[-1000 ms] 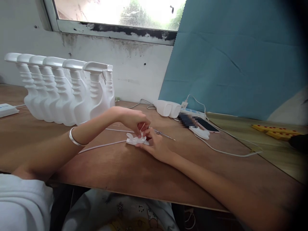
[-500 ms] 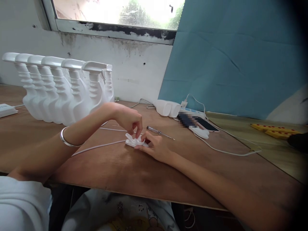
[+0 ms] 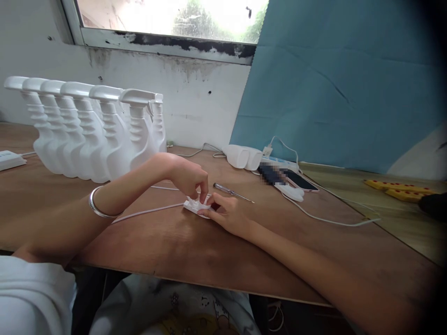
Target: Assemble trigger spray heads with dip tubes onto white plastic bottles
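Note:
A small white plastic piece (image 3: 190, 207) lies on the brown tabletop, and a white cable (image 3: 150, 211) runs up to its left end. My right hand (image 3: 225, 211) grips the right end of this piece between thumb and fingers. From above, my left hand (image 3: 190, 177) reaches down with its fingertips pinched together at the top of the piece. Thin white parts show around those fingertips, but what they pinch is too small to make out. A screwdriver (image 3: 230, 191) with a clear handle rests on the table just beyond my right hand.
A row of white spray bottles (image 3: 104, 139) stands at the back left. White plastic containers (image 3: 242, 157), a power strip (image 3: 279, 163), a phone (image 3: 301, 180) and loose cables are at the back right. A white box (image 3: 10, 159) sits at the far left.
My left hand has moved slightly right and down, its fingers lower against the white piece. The piece and my right hand have shifted slightly toward me and to the right.

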Tool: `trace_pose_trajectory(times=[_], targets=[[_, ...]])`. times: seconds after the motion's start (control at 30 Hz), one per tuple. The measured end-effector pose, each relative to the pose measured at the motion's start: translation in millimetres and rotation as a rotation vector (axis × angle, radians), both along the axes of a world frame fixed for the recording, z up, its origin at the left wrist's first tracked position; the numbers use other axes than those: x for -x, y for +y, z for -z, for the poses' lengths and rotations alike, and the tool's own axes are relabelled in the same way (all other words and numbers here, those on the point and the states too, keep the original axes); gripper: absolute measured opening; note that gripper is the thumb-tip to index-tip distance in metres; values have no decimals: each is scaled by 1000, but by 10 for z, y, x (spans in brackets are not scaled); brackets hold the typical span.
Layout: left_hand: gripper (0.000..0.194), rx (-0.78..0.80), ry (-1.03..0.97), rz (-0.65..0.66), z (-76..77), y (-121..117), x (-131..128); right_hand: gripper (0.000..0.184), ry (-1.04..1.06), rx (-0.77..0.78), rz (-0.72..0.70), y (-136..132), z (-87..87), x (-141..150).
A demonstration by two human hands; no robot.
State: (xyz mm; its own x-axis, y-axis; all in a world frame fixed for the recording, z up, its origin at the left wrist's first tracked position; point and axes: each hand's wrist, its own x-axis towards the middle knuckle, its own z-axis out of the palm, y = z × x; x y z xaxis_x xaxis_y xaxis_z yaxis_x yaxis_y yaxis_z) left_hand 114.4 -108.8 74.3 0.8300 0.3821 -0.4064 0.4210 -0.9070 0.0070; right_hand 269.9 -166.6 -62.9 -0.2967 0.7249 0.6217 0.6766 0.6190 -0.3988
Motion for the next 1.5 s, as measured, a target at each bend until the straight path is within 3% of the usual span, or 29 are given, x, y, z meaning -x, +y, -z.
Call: trace_pose_trajectory(times=[0.3, 0.47, 0.57, 0.87, 1.07, 1.3, 1.5], targets=[[36, 20, -1, -19, 18, -28, -4, 24, -64, -73, -12, 1, 1, 12], [15, 18, -6, -27, 37, -142, -46, 37, -49, -88, -28, -31, 30, 17], [19, -37, 27, 2, 27, -152, -36, 47, -19, -32, -10, -40, 36, 23], [32, -53, -19, 74, -79, -206, 43, 46, -39, -5, -28, -44, -3, 45], [33, -58, 32, 28, -44, -246, -1, 45, -43, 13, -22, -47, -2, 38], [39, -37, -10, 7, 32, -119, -36, 46, 36, 135, 67, -18, 16, 23], [27, -70, 9, 44, -13, -178, -12, 48, -22, 53, 20, -41, 5, 40]])
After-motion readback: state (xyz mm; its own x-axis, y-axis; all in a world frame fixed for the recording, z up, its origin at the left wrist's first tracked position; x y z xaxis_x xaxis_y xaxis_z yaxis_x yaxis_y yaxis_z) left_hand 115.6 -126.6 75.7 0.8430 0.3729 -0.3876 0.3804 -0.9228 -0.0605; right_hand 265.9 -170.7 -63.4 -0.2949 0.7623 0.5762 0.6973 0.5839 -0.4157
